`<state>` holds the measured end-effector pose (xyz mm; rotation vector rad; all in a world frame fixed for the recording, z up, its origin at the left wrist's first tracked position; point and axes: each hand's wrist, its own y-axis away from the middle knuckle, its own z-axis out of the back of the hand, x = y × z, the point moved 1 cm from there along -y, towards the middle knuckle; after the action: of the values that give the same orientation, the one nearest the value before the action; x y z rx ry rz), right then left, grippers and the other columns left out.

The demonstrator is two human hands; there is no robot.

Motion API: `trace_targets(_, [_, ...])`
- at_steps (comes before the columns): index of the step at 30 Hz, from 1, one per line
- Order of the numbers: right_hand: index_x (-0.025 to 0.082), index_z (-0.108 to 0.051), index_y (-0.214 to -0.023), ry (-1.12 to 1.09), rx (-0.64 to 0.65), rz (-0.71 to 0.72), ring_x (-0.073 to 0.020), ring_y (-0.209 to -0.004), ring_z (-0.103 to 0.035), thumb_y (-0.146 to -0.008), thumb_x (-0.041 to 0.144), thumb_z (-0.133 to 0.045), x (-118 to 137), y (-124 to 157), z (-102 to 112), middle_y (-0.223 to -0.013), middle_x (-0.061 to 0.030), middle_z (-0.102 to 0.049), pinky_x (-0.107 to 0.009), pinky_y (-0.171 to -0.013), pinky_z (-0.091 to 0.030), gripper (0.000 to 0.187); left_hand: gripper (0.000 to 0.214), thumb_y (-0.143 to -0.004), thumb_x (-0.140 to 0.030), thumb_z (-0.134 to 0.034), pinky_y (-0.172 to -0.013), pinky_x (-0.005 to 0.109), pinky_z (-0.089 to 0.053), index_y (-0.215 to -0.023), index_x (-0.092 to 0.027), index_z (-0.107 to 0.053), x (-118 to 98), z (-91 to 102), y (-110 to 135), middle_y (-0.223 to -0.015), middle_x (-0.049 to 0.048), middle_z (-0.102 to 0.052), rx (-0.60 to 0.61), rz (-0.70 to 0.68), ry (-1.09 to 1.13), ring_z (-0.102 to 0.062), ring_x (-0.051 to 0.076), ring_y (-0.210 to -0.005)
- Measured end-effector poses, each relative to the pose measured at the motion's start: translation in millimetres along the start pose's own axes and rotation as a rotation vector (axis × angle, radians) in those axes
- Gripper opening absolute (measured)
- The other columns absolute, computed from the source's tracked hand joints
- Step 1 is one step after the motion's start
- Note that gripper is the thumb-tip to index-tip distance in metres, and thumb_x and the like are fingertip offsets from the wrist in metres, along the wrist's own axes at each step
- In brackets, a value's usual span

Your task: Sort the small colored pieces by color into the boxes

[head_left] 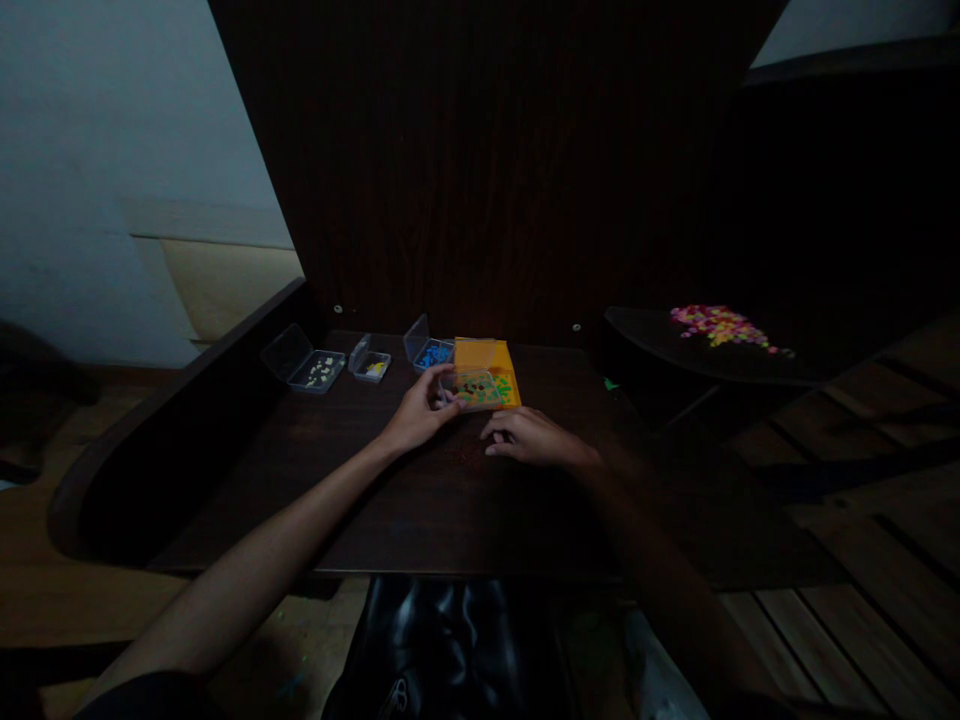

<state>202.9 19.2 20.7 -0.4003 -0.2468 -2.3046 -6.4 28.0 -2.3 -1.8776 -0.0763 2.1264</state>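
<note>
My left hand reaches to the left edge of a small clear box filled with green and dark bits, its fingers curled against the box. An orange box with its lid up stands right behind it. My right hand lies on the dark table just in front of the clear box, fingers bent and close together, fingertips down on a patch of tiny dark bits; whether it pinches anything is too dim to see.
Along the table's back stand three open clear boxes: one with pale bits, one with yellow bits, one with blue bits. A pile of mixed coloured bits lies on a dark round surface at right. A tall dark panel rises behind.
</note>
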Motion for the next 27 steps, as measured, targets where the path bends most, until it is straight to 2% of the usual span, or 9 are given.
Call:
trace_targets(6, [0.02,-0.069,-0.096,0.013,-0.011,0.019,-0.0169,-0.089,-0.06,-0.084,0.025,-0.064,0.7,-0.2,-1.1,-0.093,-0.0042,-0.066,-0.027,-0.077,-0.043,0.014,0.062,-0.072,-0.03,-0.071,-0.069,0.025,-0.048,-0.126,-0.016,-0.045,-0.9,-1.6,0.7,-0.105,0.0077,-0.06,0.009,-0.019,0.015,-0.056,0.011,-0.078])
trace_targets(17, [0.017,-0.064,-0.094,0.033,0.012,-0.02,-0.0158,-0.084,-0.058,-0.085,0.023,-0.058,2.4,0.4,-2.6,-0.093,-0.0038,-0.065,-0.026,-0.072,-0.041,0.012,0.062,-0.072,-0.03,-0.07,-0.069,0.026,-0.05,-0.127,-0.015,-0.045,1.9,-0.7,0.5,-0.099,0.0058,-0.061,0.018,-0.01,-0.012,-0.058,0.012,-0.078])
trace_targets(23, [0.018,-0.063,-0.096,0.037,-0.019,0.012,-0.0184,-0.094,-0.058,-0.088,0.022,-0.055,3.3,2.9,-2.2,-0.102,-0.0064,-0.064,-0.029,-0.081,-0.042,0.012,0.062,-0.072,-0.031,-0.07,-0.072,0.028,-0.05,-0.127,-0.016,-0.045,0.9,-1.0,1.0,-0.106,0.0082,-0.061,0.013,-0.014,-0.016,-0.058,0.013,-0.081])
trace_targets(27, [0.018,-0.063,-0.095,0.048,-0.033,0.008,-0.0194,-0.095,-0.058,-0.088,0.017,-0.054,4.5,2.7,-4.7,-0.101,-0.0068,-0.064,-0.03,-0.08,-0.043,0.011,0.061,-0.073,-0.031,-0.07,-0.074,0.029,-0.05,-0.126,-0.017,-0.045,3.7,0.0,0.7,-0.112,0.0086,-0.06,0.019,-0.018,-0.027,-0.058,0.013,-0.083])
